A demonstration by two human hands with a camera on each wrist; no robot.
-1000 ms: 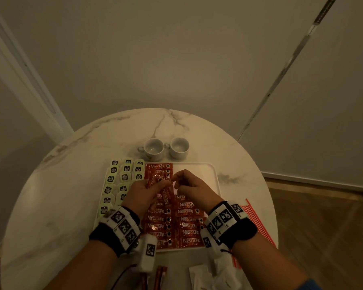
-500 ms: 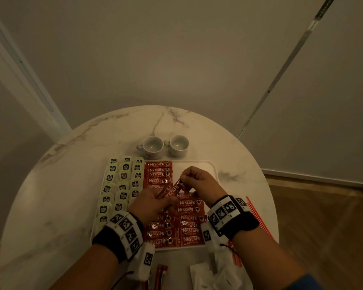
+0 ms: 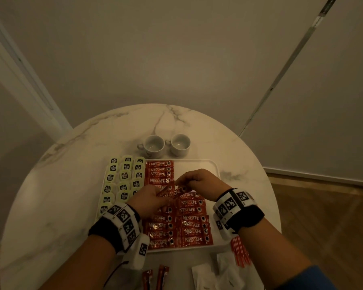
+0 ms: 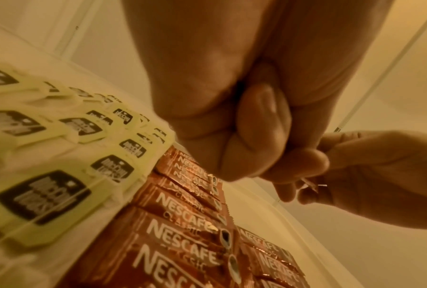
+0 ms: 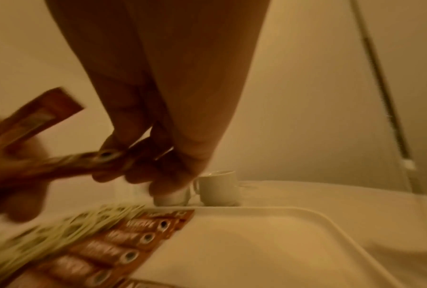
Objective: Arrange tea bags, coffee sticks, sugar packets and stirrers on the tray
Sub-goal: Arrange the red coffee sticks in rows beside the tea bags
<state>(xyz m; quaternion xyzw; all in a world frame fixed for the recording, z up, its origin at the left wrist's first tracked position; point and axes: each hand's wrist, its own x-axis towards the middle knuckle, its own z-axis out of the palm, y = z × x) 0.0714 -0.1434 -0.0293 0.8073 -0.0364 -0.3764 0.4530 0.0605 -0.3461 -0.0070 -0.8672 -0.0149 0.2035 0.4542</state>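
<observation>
A round marble desk (image 3: 50, 206) is set before pale walls. At its 6 o'clock edge, loose coffee sticks (image 3: 155, 277) and stirrers (image 3: 240, 253) are seen. On the tray (image 3: 215, 166), one coffee stick (image 3: 173, 193) is pinched by the left hand (image 3: 149, 203) and right hand (image 3: 197, 183) above laid rows, tea bags (image 3: 122, 178) at 9 o'clock. Two cups (image 3: 166, 144) are placed at 12 o'clock.
</observation>
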